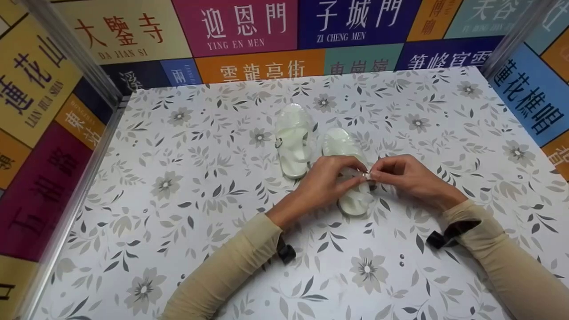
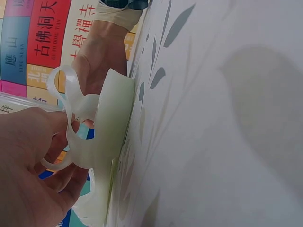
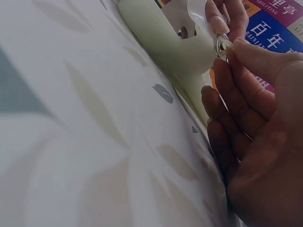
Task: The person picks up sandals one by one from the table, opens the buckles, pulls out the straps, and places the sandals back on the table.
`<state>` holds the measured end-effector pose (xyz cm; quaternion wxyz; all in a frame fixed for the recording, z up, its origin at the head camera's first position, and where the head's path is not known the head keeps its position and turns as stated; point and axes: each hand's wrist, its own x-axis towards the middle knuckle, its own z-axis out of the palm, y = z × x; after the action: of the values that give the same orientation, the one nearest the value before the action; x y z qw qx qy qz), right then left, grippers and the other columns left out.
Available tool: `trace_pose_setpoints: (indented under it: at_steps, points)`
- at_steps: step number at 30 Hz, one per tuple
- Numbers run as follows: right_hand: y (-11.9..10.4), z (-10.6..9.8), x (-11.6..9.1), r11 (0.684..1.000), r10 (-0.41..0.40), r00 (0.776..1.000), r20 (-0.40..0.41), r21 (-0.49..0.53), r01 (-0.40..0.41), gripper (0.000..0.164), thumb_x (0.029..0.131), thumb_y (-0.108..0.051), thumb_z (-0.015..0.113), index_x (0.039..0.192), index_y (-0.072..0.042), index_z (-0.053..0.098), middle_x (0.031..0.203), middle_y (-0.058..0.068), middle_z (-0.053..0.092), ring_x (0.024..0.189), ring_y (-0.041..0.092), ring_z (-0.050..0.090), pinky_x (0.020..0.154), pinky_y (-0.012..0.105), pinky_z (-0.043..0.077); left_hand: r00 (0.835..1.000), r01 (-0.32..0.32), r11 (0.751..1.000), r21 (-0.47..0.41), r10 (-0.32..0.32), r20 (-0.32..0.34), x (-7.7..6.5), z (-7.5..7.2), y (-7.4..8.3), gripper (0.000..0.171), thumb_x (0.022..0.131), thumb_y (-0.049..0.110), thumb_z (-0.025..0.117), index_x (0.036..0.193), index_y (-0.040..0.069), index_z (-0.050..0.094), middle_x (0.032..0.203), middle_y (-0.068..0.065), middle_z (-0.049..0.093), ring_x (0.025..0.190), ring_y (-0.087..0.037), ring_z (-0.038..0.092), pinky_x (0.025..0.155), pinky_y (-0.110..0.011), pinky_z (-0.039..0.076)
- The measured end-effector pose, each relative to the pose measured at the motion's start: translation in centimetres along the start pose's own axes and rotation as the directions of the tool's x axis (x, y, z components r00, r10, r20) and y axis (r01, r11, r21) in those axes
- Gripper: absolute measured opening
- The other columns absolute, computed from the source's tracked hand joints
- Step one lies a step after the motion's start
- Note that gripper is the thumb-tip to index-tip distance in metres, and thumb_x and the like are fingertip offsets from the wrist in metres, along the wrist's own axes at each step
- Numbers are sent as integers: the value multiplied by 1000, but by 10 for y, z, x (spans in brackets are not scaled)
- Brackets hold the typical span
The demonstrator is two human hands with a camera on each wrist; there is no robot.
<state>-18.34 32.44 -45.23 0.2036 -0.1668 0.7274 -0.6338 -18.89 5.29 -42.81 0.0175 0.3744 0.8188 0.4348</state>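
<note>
Two pale green, translucent sandals stand side by side on the table. The nearer sandal [image 1: 354,202], on the right, lies between my hands and is partly covered by them. My left hand [image 1: 326,178] reaches over it from the left and pinches its strap [image 2: 71,80] between thumb and fingers. From the right side, my right hand [image 1: 409,175] pinches the small metal buckle [image 3: 221,46] at the strap's end, close to the left fingertips. Whether the strap runs through the buckle, I cannot tell. The other sandal [image 1: 293,142] sits untouched to the left, its round buckle [image 1: 278,143] on its outer side.
The table [image 1: 222,266] has a white cover printed with grey leaves and flowers. Colourful panels [image 1: 244,26] with Chinese lettering stand behind it and along both sides. A dark wrist mount [image 1: 286,253] sticks out from the left sleeve, and another [image 1: 438,240] from the right.
</note>
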Motion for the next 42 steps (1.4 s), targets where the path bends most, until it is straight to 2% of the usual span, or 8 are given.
trace_pose_setpoints:
  at_steps: [9, 21, 32, 37, 42]
  points:
    - [0, 2, 1, 999, 38, 999, -26, 7, -38, 25, 106, -11, 70, 116, 11, 71, 107, 14, 75, 101, 21, 69, 92, 29, 57, 1000, 15, 1000, -4, -15, 0, 0, 2, -2, 20, 103, 26, 76, 120, 16, 80, 120, 5, 82, 116, -3, 73, 99, -13, 55]
    - [-1, -2, 2, 997, -55, 998, 5, -61, 56, 18, 106, -6, 68, 112, 11, 73, 103, 13, 77, 93, 18, 70, 83, 25, 55, 1000, 31, 999, -24, -31, 0, 0, 3, -1, 21, 103, 27, 77, 120, 16, 80, 122, 5, 81, 115, -3, 74, 100, -15, 56]
    - [-2, 1, 2, 997, 7, 1000, -28, -70, -9, 23, 104, -12, 73, 114, 9, 73, 106, 14, 77, 96, 20, 70, 85, 27, 56, 1000, 12, 1000, -26, -12, -3, 0, 2, -1, 21, 104, 27, 76, 121, 16, 80, 121, 5, 81, 115, -2, 73, 100, -14, 56]
    - [-2, 1, 2, 999, -7, 999, -41, -37, 5, 22, 103, -8, 73, 114, 11, 73, 105, 12, 78, 96, 21, 71, 85, 26, 57, 1000, 13, 1000, -19, -13, -8, 0, 2, -1, 21, 103, 28, 76, 121, 16, 80, 122, 5, 82, 115, -2, 74, 100, -13, 55]
    - [0, 1, 4, 997, -40, 999, -28, -72, 38, 19, 104, -7, 72, 113, 9, 74, 105, 8, 79, 95, 19, 71, 85, 25, 57, 1000, 10, 1000, 0, -10, -14, 0, 3, 0, 22, 102, 28, 77, 122, 18, 80, 124, 6, 81, 118, -3, 73, 102, -13, 55]
